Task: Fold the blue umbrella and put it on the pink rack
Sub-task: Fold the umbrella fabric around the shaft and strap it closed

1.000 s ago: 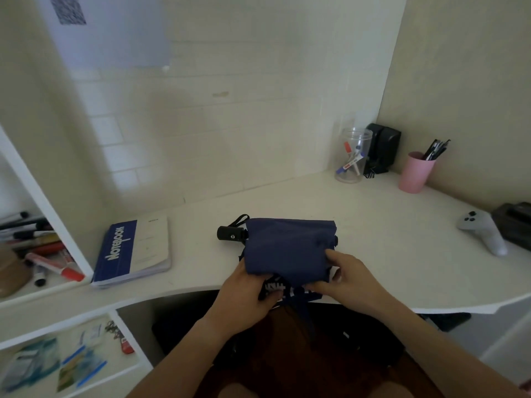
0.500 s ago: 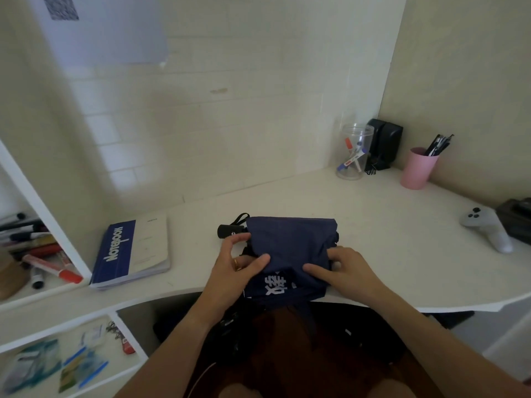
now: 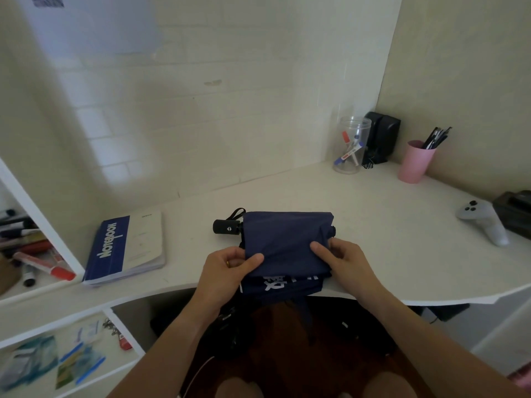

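Collapsed navy-blue fabric umbrella (image 3: 287, 245) flat at near edge of white desk (image 3: 373, 225), left hand (image 3: 230, 271) and right hand (image 3: 342, 261) each pinching limp canopy cloth; likely light, floppy, slippery, so better gripped by stiff black handle (image 3: 227, 226).

White desk (image 3: 373, 254) bears umbrella (image 3: 284, 239), notebook (image 3: 126, 248), jar (image 3: 351, 145), pink cup (image 3: 415, 162), controller (image 3: 485, 222)

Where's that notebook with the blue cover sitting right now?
In the head view the notebook lies flat on the white desk, to the left of the blue umbrella, near the shelf of markers.
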`<act>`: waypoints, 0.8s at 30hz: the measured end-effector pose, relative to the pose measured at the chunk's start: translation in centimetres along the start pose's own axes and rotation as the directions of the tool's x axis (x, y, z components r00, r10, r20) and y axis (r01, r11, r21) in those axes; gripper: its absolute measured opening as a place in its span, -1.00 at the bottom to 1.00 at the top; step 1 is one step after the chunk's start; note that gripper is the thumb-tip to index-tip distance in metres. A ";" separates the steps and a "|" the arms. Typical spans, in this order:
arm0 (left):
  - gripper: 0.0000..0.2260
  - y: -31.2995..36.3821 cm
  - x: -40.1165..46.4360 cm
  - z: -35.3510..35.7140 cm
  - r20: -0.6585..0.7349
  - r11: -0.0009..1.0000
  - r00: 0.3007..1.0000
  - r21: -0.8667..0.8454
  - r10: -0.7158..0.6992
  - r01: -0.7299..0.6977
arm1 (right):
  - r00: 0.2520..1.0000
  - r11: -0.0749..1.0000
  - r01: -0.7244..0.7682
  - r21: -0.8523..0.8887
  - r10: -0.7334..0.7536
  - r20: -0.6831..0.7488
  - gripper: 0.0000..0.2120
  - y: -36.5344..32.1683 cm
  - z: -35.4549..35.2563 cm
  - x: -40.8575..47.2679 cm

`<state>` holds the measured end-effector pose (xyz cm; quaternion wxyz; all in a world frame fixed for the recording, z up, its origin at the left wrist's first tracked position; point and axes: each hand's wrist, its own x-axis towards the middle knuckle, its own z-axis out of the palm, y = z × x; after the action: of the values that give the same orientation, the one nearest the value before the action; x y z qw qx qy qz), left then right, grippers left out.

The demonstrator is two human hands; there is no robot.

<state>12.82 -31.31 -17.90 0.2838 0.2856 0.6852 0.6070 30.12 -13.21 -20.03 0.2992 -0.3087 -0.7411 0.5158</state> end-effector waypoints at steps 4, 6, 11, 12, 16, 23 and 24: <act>-0.80 0.2 -0.4 0.1 0.030 0.997 0.998 0.058 0.055 -0.057 | 0.998 1.000 0.016 -0.001 -0.016 -0.059 -0.59 0.1 0.0 0.0; -0.87 0.3 -0.6 -0.1 0.051 0.998 0.997 -0.021 0.060 -0.059 | 0.999 0.999 0.021 -0.036 -0.022 -0.036 -0.66 0.0 -0.1 -0.3; -0.69 1.1 -1.2 -0.4 0.192 0.993 0.979 -0.105 0.071 -0.051 | 0.998 0.999 0.035 -0.011 -0.035 0.047 -0.77 0.2 -0.3 -0.8; -0.68 1.1 -1.0 -0.4 0.251 0.998 0.966 -0.029 0.069 -0.064 | 0.999 0.999 0.034 -0.007 -0.033 0.043 -0.78 0.2 -0.3 -0.8; -0.79 1.0 -0.7 -0.3 0.247 0.954 0.968 0.281 0.037 -0.108 | 0.999 0.998 0.034 -0.050 -0.034 0.014 -0.58 0.1 -0.3 -0.8; -0.45 -0.5 -0.5 0.2 -0.068 0.932 0.994 0.359 0.089 -0.059 | 0.993 0.980 0.022 -0.197 -0.044 -0.107 -0.72 -0.4 0.1 -0.4; -0.47 -0.9 -0.4 0.3 -0.092 0.925 0.990 0.374 0.108 -0.066 | 0.993 0.978 0.021 -0.208 -0.044 -0.110 -0.72 -0.3 0.2 -0.4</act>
<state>13.22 -31.47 -18.79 0.1595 0.3300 0.7885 0.4938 30.21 -13.75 -19.88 0.3159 -0.3548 -0.7772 0.4127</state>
